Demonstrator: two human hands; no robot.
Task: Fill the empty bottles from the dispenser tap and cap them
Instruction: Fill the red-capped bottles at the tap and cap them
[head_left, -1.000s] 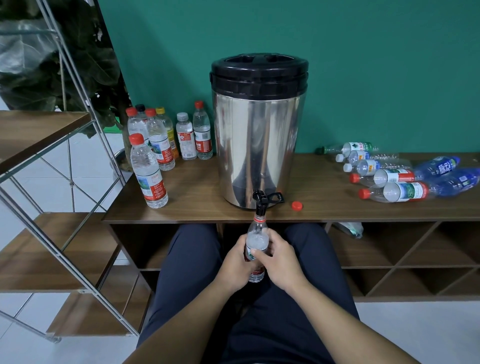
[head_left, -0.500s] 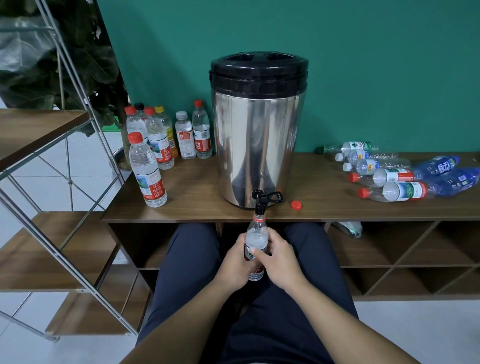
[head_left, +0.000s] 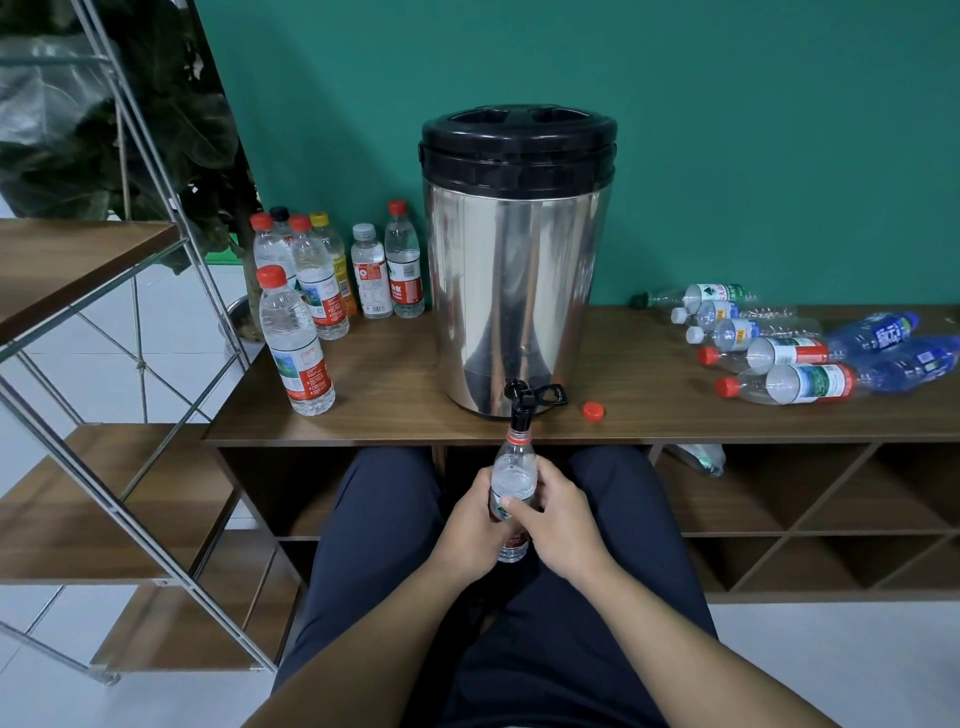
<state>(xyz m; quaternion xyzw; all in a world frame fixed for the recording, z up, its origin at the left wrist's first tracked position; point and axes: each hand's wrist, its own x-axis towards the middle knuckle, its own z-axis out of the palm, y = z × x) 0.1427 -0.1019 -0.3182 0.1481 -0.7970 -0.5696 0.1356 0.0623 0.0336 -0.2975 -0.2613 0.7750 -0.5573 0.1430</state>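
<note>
A steel dispenser (head_left: 514, 270) with a black lid stands on the wooden shelf top (head_left: 395, 400). Its black tap (head_left: 521, 399) juts over the front edge. Directly under the spout I hold an uncapped clear bottle (head_left: 513, 473) upright, its mouth at the tap. My left hand (head_left: 467, 525) and my right hand (head_left: 558, 519) both grip its body from either side. A loose red cap (head_left: 592, 410) lies on the shelf right of the tap.
Several capped upright bottles (head_left: 322, 280) stand left of the dispenser, one (head_left: 296, 343) nearer the front. Several bottles (head_left: 789, 358) lie on their sides at the right. A metal-framed ladder shelf (head_left: 124, 322) stands at the left. Open cubbies sit below.
</note>
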